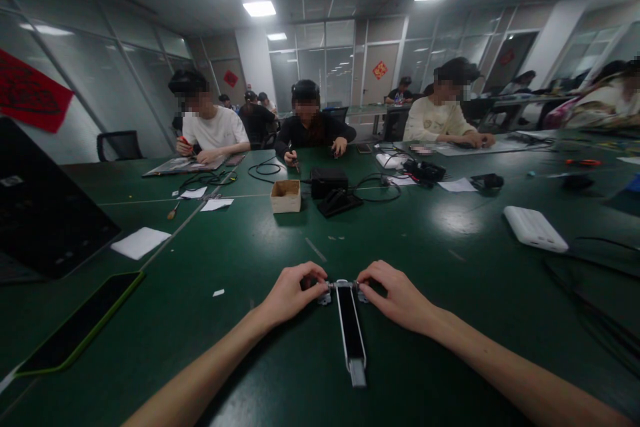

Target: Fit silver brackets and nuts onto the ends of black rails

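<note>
A long, narrow device point(351, 327) with a black face and a silver-grey frame lies on the green workbench point(250, 260), pointing away from me. My left hand point(295, 293) pinches a small metal fitting point(325, 297) at the device's far end. My right hand point(393, 293) grips the matching fitting point(362, 295) on the opposite side. A thin rod or pin seems to span the two fittings, partly hidden by my fingertips. The device's near end, a pale metal tip point(357, 373), touches nothing of mine.
A dark laptop point(50, 200) and a phone in a green case point(80, 323) lie to my left, and a white power bank point(535, 228) to my right. Ahead are a cardboard box point(285, 196), black units, cables, papers and several seated co-workers.
</note>
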